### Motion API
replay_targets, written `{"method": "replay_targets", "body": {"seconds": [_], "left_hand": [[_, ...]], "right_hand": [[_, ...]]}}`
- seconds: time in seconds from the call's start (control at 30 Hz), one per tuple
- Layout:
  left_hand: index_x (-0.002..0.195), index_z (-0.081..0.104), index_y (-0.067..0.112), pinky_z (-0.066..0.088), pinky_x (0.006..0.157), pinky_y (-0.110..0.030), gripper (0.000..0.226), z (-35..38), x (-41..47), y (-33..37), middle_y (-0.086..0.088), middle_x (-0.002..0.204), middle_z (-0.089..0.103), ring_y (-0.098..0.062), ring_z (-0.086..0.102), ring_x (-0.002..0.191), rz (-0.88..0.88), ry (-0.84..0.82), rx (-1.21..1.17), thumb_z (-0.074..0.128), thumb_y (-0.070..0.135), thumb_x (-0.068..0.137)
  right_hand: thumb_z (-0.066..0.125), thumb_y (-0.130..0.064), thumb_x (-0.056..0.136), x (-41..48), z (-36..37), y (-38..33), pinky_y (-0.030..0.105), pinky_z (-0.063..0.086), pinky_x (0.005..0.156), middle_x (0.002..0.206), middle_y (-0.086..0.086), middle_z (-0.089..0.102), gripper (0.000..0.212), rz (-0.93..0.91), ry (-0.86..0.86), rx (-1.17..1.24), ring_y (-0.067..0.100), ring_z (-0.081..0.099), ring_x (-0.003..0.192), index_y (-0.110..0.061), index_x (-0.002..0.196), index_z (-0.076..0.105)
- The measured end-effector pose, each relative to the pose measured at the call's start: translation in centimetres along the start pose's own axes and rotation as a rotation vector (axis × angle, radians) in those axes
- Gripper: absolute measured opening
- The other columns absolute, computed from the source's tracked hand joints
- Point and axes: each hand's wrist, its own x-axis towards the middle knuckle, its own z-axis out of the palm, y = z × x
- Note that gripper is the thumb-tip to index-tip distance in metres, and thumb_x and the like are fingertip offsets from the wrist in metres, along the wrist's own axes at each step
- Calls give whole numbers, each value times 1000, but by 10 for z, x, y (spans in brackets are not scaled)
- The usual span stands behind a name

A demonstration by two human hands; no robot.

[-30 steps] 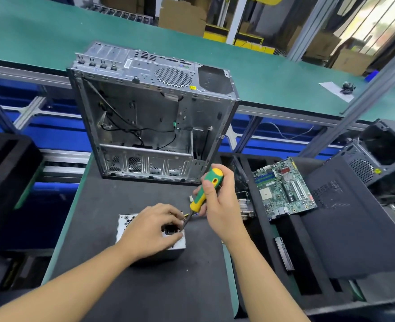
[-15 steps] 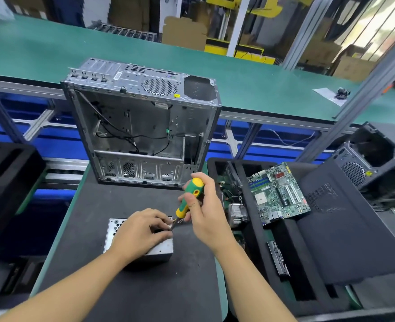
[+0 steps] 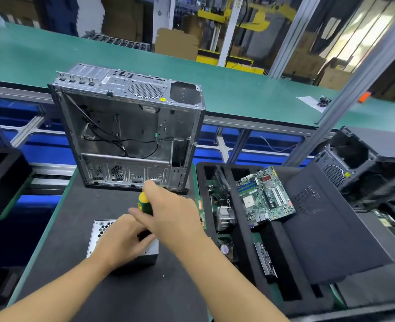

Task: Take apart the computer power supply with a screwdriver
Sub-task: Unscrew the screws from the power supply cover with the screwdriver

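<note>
While the left hand clasps the power supply, fingers of the right hand wrap the screwdriver. The foam tray holds a motherboard.

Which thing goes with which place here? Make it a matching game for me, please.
Things:
1. power supply
2. screwdriver
3. motherboard
4. computer case

Places:
a. resting on the black foam tray
b. gripped by the right hand
c. upright at the far end of the mat
d. under the left hand

Pairs: 1-d, 2-b, 3-a, 4-c.
</note>
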Motion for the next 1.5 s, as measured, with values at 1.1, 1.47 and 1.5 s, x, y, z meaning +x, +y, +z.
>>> {"method": "replay_targets", "body": {"seconds": [1.1,1.47,1.5], "left_hand": [[88,58,31,41,73,-24,18,11,-3,-7,24,100,54,-3,54,83,-23,36,28,67,33,73],[87,63,26,43,73,-25,8,11,-4,-7,21,103,57,-5,58,86,2,67,19,67,32,84],[88,63,25,43,73,-26,9,11,-4,-7,20,103,58,-6,58,86,7,70,15,66,33,84]], "right_hand": [[57,-44,93,14,-39,20,34,42,60,90,7,54,31,135,-247,-61,33,55,75,-20,108,45],[56,-43,94,11,-42,24,32,42,57,90,7,56,29,163,-239,-28,29,54,73,-21,109,45],[56,-44,94,11,-43,24,32,41,57,90,7,56,29,162,-240,-32,30,55,74,-21,110,45]]}}
